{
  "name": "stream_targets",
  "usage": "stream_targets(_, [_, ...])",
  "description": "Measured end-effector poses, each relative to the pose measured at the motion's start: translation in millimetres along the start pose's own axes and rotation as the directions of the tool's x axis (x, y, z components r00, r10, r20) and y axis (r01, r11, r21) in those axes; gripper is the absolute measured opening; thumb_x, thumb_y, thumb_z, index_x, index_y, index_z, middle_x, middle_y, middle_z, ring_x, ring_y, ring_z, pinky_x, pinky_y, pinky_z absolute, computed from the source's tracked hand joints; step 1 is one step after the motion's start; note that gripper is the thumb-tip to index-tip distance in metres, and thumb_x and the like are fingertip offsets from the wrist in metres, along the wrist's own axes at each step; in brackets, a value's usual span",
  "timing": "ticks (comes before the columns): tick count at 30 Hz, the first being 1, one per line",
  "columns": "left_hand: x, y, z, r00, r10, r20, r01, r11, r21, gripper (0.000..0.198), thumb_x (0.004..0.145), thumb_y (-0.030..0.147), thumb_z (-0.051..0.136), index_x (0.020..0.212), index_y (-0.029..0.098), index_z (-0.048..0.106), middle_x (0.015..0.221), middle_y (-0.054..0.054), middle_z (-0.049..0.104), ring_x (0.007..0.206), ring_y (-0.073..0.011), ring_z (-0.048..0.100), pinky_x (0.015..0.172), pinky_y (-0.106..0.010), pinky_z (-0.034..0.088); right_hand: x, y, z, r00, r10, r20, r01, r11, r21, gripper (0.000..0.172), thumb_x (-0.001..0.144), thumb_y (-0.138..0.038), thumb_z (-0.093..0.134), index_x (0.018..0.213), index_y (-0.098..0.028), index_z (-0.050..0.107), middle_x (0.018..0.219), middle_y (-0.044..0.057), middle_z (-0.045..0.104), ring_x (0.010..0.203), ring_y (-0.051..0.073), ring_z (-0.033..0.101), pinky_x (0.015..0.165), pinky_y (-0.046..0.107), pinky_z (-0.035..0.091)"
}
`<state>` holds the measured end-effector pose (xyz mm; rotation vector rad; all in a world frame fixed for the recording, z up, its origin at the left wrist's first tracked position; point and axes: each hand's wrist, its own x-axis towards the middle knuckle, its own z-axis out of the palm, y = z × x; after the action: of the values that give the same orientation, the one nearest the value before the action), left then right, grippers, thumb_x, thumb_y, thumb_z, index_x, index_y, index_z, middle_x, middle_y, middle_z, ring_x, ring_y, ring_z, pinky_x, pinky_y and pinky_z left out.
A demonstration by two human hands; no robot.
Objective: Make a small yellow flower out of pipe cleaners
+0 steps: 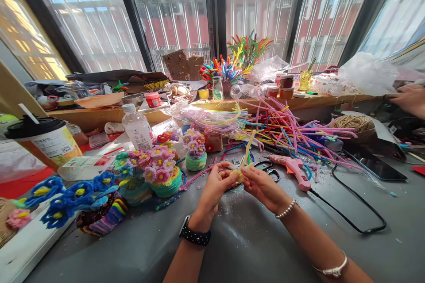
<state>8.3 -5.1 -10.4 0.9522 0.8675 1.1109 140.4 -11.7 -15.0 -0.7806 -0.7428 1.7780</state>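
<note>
Two forearms (186,256) come in from the lower edge, over a grey surface (146,252) where small glitter bits (232,219) are scattered. Behind it runs a wooden ledge (73,117), crowded with jars (286,83) and clear plastic wrap (365,73), under wide windows (175,9) with dark frames. I count four small pots (102,214) with fuzzy flowers (162,166) at the left, one cup (49,141) with a straw (29,113), one clear bottle (136,126), one pink glue gun (294,170) with black cable (368,231), one dark phone (375,164) and one ball of twine (353,126). Fuzzy stems (285,128) of many colours lie in a heap, too many for counting. Another person's hand (410,99) shows, blurred, at the right edge. As for the own hands, left hand (217,185) and right hand (264,185) are close together in the middle, their fingers bent. Both pinch one small pale yellow piece (239,176), which is between the pots and the glue gun; fingers hide part of it, and I cannot tell whether it touches the surface.
</note>
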Motion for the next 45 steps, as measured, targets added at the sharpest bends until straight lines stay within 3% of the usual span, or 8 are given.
stream_targets(4, [-3, 3, 2.0, 0.999, -0.046, -0.019, 0.047, 0.999, 0.013, 0.041, 0.057, 0.018, 0.068, 0.088, 0.014, 0.042, 0.07, -0.001, 0.06, 0.064, -0.0091, 0.056, 0.058, -0.019, 0.04, 0, -4, -1, 0.991, -0.132, -0.001, 0.131, 0.984, -0.125, 0.023, 0.06, -0.028, 0.068, 0.074, -0.016, 0.055, 0.057, -0.006, 0.046, 0.048, 0.003, 0.036, 0.048, 0.017, 0.03])
stream_targets(7, [-3, 5, 2.9, 0.997, -0.052, -0.059, 0.052, 0.999, 0.0, 0.04, 0.057, 0.018, 0.068, 0.088, 0.014, 0.043, 0.069, -0.001, 0.06, 0.063, -0.0088, 0.056, 0.057, -0.018, 0.04, 0, -3, -2, 0.982, -0.19, 0.009, 0.187, 0.961, -0.203, 0.021, 0.061, -0.029, 0.067, 0.066, -0.015, 0.053, 0.055, -0.006, 0.044, 0.048, 0.004, 0.035, 0.049, 0.018, 0.03])
stream_targets(12, [0, 1, 2.7, 0.996, -0.068, -0.058, 0.065, 0.997, -0.041, 0.043, 0.053, 0.02, 0.071, 0.087, 0.014, 0.044, 0.073, -0.004, 0.062, 0.066, -0.0121, 0.059, 0.062, -0.023, 0.044, 2, 2, -1, 0.96, -0.275, -0.057, 0.258, 0.944, -0.207, 0.021, 0.064, -0.032, 0.063, 0.064, -0.016, 0.051, 0.055, -0.004, 0.046, 0.053, 0.007, 0.04, 0.056, 0.021, 0.034])
stream_targets(17, [3, -4, -1.2, 0.998, 0.006, -0.07, -0.012, 0.997, -0.078, 0.04, 0.056, 0.019, 0.069, 0.088, 0.014, 0.045, 0.075, -0.004, 0.062, 0.07, -0.0125, 0.059, 0.071, -0.027, 0.045, 2, 7, 1, 0.962, -0.262, -0.082, 0.24, 0.947, -0.213, 0.021, 0.062, -0.033, 0.064, 0.066, -0.015, 0.053, 0.062, -0.002, 0.051, 0.06, 0.009, 0.045, 0.061, 0.023, 0.038])
stream_targets(23, [2, -2, -2.8, 0.984, 0.093, -0.149, -0.109, 0.989, -0.103, 0.036, 0.06, 0.016, 0.067, 0.089, 0.015, 0.047, 0.08, -0.004, 0.062, 0.074, -0.0118, 0.059, 0.071, -0.024, 0.046, -1, 10, 3, 0.959, -0.284, -0.014, 0.264, 0.905, -0.333, 0.019, 0.066, -0.033, 0.061, 0.066, -0.016, 0.052, 0.065, -0.002, 0.051, 0.065, 0.011, 0.047, 0.064, 0.024, 0.038])
stream_targets(30, [1, 1, -0.9, 0.982, 0.103, -0.16, -0.127, 0.981, -0.145, 0.04, 0.058, 0.015, 0.068, 0.089, 0.016, 0.044, 0.073, -0.002, 0.062, 0.068, -0.012, 0.06, 0.069, -0.025, 0.047, -1, 9, 4, 0.953, -0.304, 0.012, 0.278, 0.854, -0.439, 0.02, 0.069, -0.035, 0.058, 0.063, -0.016, 0.052, 0.059, -0.003, 0.046, 0.057, 0.009, 0.041, 0.056, 0.021, 0.033])
stream_targets(36, [1, 3, -1.2, 0.984, 0.087, -0.158, -0.106, 0.987, -0.118, 0.043, 0.056, 0.015, 0.068, 0.091, 0.015, 0.043, 0.065, 0.001, 0.061, 0.065, -0.0112, 0.059, 0.066, -0.023, 0.046, 1, 5, 0, 0.937, -0.343, -0.062, 0.282, 0.851, -0.443, 0.023, 0.064, -0.037, 0.062, 0.073, -0.015, 0.059, 0.072, 0.001, 0.056, 0.066, 0.012, 0.049, 0.061, 0.024, 0.038])
stream_targets(45, [-1, 7, -1.0, 0.99, 0.072, -0.121, -0.085, 0.991, -0.106, 0.045, 0.056, 0.015, 0.068, 0.093, 0.015, 0.043, 0.062, 0.003, 0.059, 0.063, -0.0109, 0.059, 0.065, -0.022, 0.045, 1, 2, 0, 0.918, -0.389, -0.075, 0.317, 0.836, -0.448, 0.021, 0.062, -0.035, 0.064, 0.07, -0.016, 0.062, 0.069, 0.0, 0.06, 0.066, 0.012, 0.051, 0.063, 0.024, 0.038])
